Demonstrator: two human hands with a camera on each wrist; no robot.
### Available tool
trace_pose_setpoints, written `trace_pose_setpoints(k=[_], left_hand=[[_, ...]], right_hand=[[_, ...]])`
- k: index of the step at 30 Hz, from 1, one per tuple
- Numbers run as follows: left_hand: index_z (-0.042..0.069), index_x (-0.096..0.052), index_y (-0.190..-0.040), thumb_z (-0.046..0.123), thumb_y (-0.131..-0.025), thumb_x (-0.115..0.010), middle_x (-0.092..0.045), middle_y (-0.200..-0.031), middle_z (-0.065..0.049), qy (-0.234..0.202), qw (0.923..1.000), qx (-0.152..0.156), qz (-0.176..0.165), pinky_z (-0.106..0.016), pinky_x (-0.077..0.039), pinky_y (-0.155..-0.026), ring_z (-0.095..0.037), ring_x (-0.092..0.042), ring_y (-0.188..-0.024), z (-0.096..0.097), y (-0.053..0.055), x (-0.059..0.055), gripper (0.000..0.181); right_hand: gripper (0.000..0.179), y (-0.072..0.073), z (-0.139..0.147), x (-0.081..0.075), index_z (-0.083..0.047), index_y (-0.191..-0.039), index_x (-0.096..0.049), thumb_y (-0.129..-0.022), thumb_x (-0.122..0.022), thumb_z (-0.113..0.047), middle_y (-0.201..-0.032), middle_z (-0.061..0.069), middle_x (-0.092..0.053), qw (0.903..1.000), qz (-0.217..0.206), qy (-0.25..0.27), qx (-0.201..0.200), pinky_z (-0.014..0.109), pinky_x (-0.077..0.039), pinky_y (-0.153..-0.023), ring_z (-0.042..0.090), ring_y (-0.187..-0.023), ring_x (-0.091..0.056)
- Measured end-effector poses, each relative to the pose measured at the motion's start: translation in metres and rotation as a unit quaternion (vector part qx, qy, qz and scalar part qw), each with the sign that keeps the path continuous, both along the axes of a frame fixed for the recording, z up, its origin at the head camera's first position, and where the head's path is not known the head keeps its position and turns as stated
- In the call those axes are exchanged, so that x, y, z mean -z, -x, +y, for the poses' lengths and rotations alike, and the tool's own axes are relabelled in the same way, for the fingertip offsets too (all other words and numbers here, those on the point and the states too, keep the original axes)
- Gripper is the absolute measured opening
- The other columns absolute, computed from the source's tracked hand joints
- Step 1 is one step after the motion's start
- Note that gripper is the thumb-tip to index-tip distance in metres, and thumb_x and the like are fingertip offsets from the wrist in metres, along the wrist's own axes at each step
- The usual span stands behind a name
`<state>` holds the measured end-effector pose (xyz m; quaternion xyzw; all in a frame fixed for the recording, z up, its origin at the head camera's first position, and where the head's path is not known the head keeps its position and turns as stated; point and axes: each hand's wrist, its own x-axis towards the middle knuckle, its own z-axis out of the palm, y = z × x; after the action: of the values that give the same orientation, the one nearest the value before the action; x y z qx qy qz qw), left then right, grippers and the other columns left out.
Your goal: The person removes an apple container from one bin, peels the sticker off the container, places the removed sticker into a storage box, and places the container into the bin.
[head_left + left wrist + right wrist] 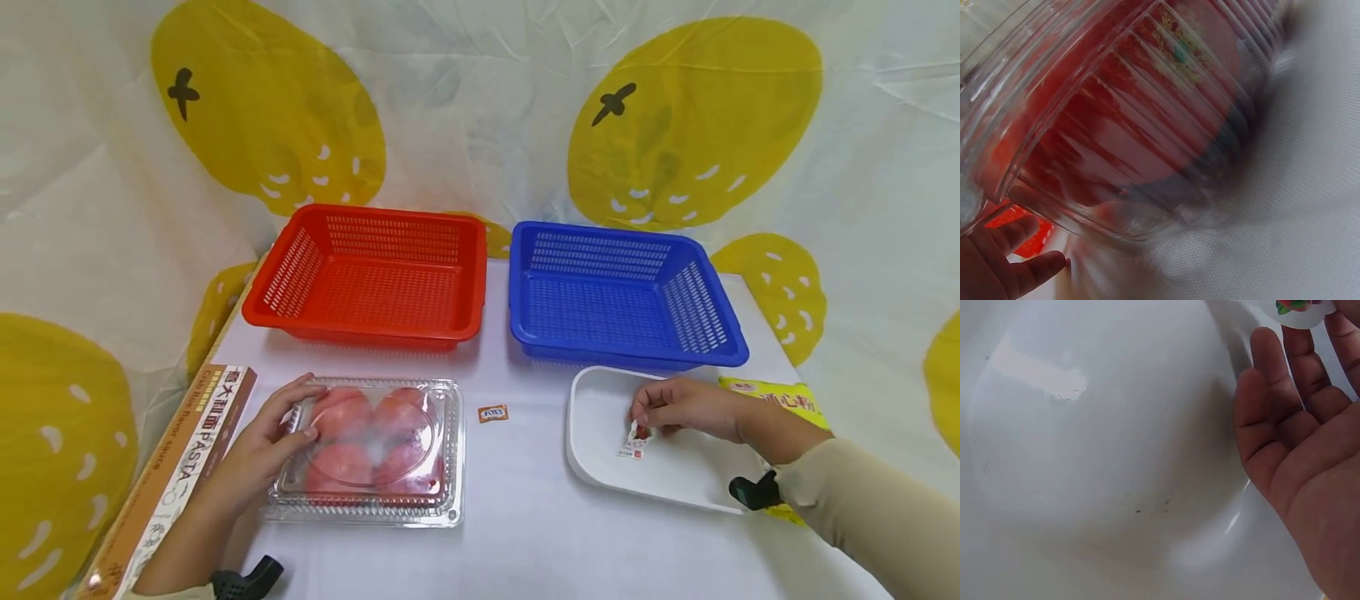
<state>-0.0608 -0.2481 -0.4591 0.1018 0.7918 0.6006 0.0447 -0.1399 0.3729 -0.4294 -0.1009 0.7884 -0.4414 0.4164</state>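
Note:
My left hand (272, 442) rests at the left edge of a clear plastic clamshell box (447, 454), its thumb on the lid. Several round red fruits (341, 414) show through the lid; their kind is unclear. In the left wrist view the fingers (1013, 275) look fairly straight beside the blurred box. Over a white tray (675, 487), my right hand (693, 410) pinches a small white wrapped piece (633, 443) with red print. In the right wrist view only the wrapper's edge (1302, 317), with a red and green picture, shows above the fingers.
A red basket (375, 333) and a blue basket (607, 342) stand at the back. A small orange FOX'S packet (492, 413) lies between box and tray. A long pasta box (176, 475) lies at the left edge, and a yellow bag (787, 396) is partly behind the right arm.

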Motion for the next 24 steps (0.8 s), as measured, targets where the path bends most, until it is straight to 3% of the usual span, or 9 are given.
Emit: trace_pose_setpoints(k=[6,10,17,24], left_hand=[[0.012,-0.054,-0.15,0.008,-0.103,-0.067,-0.029,-0.17,-0.022,0.002,1.0,-0.002,-0.003,-0.09,-0.006,-0.111,0.008,-0.025,-0.148,0.001,0.0,0.001,0.049],[0.012,-0.054,-0.151,0.008,-0.103,-0.066,-0.03,-0.171,-0.018,0.0,1.0,-0.003,-0.005,-0.089,-0.006,-0.111,0.007,-0.025,-0.148,0.001,0.001,0.001,0.049],[0.013,-0.054,-0.151,0.008,-0.103,-0.066,-0.03,-0.171,-0.018,0.004,1.0,0.0,-0.003,-0.09,-0.006,-0.111,0.008,-0.025,-0.149,0.0,0.0,0.0,0.05],[0.011,-0.053,-0.151,0.006,-0.103,-0.066,-0.032,-0.17,-0.016,0.003,1.0,0.001,0.001,-0.09,-0.007,-0.111,0.009,-0.025,-0.149,0.001,0.0,0.0,0.05]], right_hand=[[0.019,-0.006,0.003,0.005,-0.004,-0.116,-0.068,-0.106,-0.068,-0.019,-0.096,0.01,-0.064,0.9999,0.007,-0.012,0.008,0.028,-0.044,-0.071,0.027,-0.088,-0.057],[0.019,-0.004,0.003,0.008,-0.003,-0.117,-0.069,-0.106,-0.068,-0.019,-0.095,0.011,-0.065,0.9996,0.02,-0.014,0.012,0.027,-0.042,-0.065,0.025,-0.078,-0.054],[0.021,-0.003,0.002,0.012,-0.004,-0.122,-0.068,-0.105,-0.066,-0.016,-0.099,0.008,-0.066,0.9995,0.015,-0.027,0.007,0.025,-0.039,-0.063,0.022,-0.077,-0.053],[0.03,-0.001,0.001,0.011,-0.008,-0.13,-0.067,-0.103,-0.072,-0.02,-0.086,0.003,-0.053,0.9986,0.013,-0.052,-0.005,0.024,-0.041,-0.063,0.019,-0.077,-0.052]])
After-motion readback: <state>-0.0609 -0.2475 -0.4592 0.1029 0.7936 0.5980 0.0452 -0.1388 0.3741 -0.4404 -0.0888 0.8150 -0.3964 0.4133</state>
